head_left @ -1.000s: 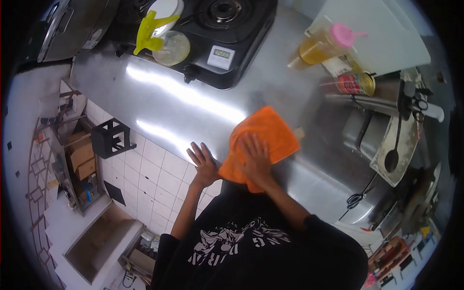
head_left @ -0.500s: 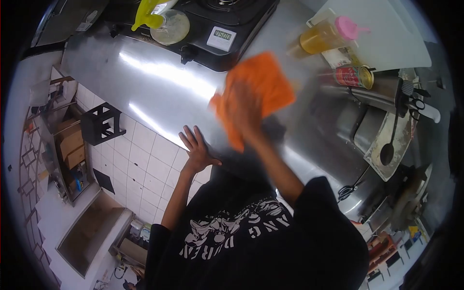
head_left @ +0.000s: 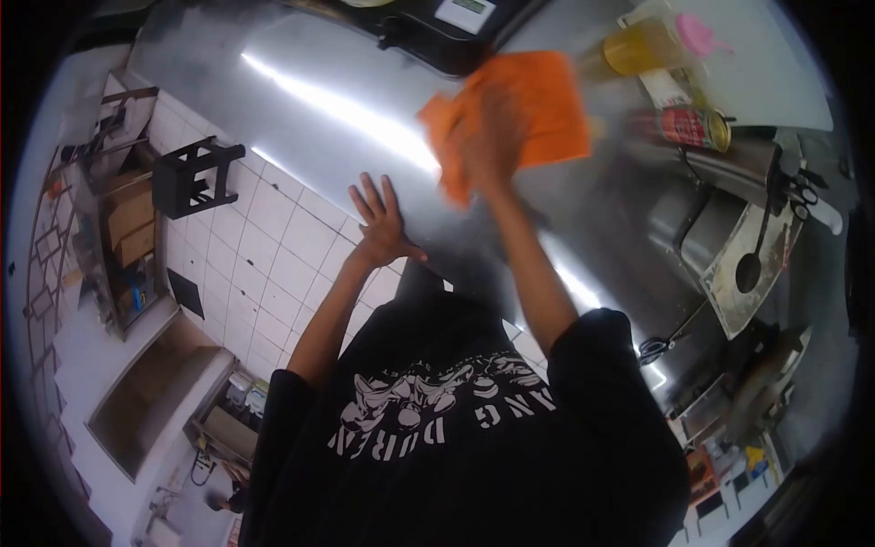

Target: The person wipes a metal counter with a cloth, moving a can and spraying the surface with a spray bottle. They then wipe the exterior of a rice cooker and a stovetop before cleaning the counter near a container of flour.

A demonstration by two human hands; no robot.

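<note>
My right hand (head_left: 497,137) presses an orange cloth (head_left: 556,105) onto the steel counter (head_left: 310,137), its fingers blurred and partly sunk into the fabric. The cloth lies spread to the right of the hand, with a bunched end on the left, close to the black stove's front corner. My left hand (head_left: 381,223) rests at the counter's near edge with its fingers spread and holds nothing.
A black gas stove (head_left: 447,46) with a white timer (head_left: 466,13) stands at the back. To the right are a pink-lidded bottle (head_left: 638,47), a red can (head_left: 694,128), a ladle (head_left: 748,272), and scissors (head_left: 653,350). A black stool (head_left: 193,178) stands on the floor.
The view has tilted, so the stove and counter sit higher in the picture and the stove is partly cut off. My right hand stays on the cloth; my left hand stays at the edge.
</note>
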